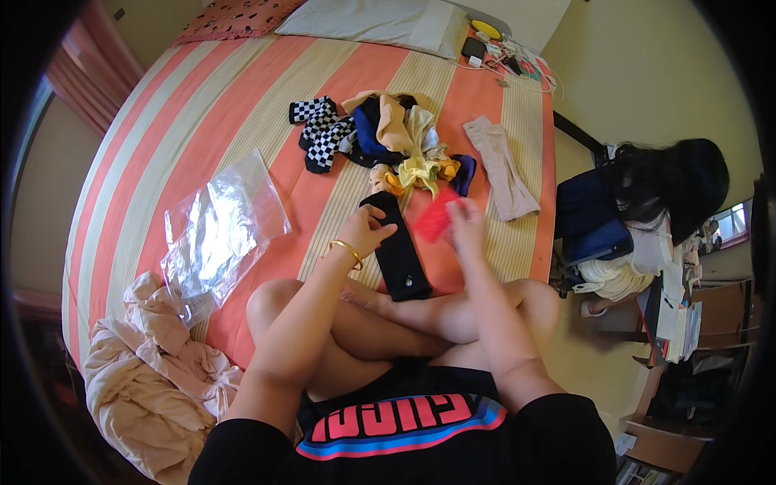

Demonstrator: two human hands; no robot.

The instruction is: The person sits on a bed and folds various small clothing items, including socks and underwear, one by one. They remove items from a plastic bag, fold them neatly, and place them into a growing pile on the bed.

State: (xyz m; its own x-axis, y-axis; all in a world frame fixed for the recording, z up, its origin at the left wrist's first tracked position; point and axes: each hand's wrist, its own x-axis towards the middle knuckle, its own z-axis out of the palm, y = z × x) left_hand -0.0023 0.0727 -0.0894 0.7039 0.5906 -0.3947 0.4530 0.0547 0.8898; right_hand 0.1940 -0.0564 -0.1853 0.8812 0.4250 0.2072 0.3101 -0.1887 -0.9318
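Observation:
My right hand [469, 229] grips a small red piece of fabric [434, 219], blurred by motion. My left hand [365, 231] is over the left edge of a long black sock [400, 260], fingers apart and holding nothing; whether it touches the sock I cannot tell. The black sock lies flat before my crossed legs and has a small emblem near its lower end. Just beyond it is a heap of mixed socks and cloths [394, 130]. Black-and-white checkered socks [324, 136] lie at the heap's left, and a pale pink pair of socks [502, 167] lies apart on the right.
A striped bed cover [224, 109] lies under everything. Left of me are a clear plastic bag [221, 224] and a crumpled beige blanket [145, 370]. Pillows [376, 25] and tangled cables [512, 57] are at the far end. A person [667, 188] sits beside the bed at right.

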